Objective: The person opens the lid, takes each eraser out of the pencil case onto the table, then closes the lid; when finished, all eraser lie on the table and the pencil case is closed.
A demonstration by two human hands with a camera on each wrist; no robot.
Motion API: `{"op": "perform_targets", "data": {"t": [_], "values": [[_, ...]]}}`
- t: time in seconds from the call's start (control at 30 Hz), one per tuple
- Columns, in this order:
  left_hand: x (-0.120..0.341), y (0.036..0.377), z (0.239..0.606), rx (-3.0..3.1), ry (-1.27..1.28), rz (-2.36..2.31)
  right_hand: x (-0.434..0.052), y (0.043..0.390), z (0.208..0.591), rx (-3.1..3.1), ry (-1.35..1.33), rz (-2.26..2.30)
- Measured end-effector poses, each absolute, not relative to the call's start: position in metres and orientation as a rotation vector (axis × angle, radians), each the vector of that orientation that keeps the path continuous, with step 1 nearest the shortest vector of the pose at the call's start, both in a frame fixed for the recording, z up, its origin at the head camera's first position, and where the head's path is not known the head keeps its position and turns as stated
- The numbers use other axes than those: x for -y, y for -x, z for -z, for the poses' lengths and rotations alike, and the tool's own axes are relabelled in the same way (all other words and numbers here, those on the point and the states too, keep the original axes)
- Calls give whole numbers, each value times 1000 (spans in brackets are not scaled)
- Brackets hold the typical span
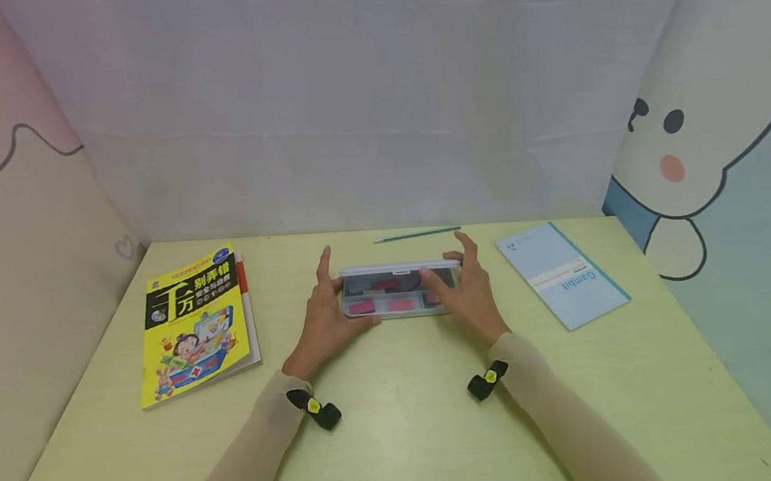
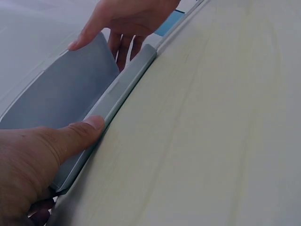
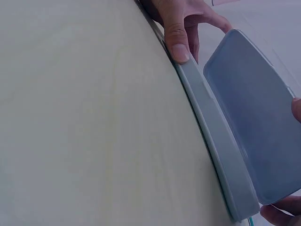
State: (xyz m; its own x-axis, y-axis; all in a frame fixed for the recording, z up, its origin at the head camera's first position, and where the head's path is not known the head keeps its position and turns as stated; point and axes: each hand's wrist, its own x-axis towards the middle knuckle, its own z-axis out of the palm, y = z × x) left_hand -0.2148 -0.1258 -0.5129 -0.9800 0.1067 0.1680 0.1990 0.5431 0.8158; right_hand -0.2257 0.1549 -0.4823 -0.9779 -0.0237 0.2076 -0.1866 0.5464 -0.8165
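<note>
A pale pencil case [image 1: 379, 307] sits on the table with its lid [image 2: 80, 77] tilted up along the far side. Pink and dark red pieces lie inside it in the head view. My left hand [image 1: 326, 320] grips the left end, its thumb [image 3: 179, 49] on the front wall and its other fingers partly hidden behind. At the right end, my right hand [image 1: 466, 295] holds the raised lid, with the thumb at the lid's edge and some fingers behind the case. Both wrist views show the lid's smooth inner face.
A yellow children's book [image 1: 192, 329] lies on top of another book at the left of the table [image 1: 403, 424]. Behind the case is a green pencil [image 1: 417, 234]. A light blue Gambit notebook [image 1: 559, 278] rests at the right, and a pale wall [image 1: 372, 102] borders the far edge.
</note>
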Motion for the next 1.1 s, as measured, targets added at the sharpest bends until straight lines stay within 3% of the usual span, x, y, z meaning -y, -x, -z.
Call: {"op": "perform_targets", "data": {"t": [0.6, 1.1], "values": [[120, 213, 507, 2695, 247, 1389, -161, 281, 462, 2601, -157, -1308], [122, 212, 507, 2716, 206, 1405, -175, 301, 483, 2715, 62, -1321]]}}
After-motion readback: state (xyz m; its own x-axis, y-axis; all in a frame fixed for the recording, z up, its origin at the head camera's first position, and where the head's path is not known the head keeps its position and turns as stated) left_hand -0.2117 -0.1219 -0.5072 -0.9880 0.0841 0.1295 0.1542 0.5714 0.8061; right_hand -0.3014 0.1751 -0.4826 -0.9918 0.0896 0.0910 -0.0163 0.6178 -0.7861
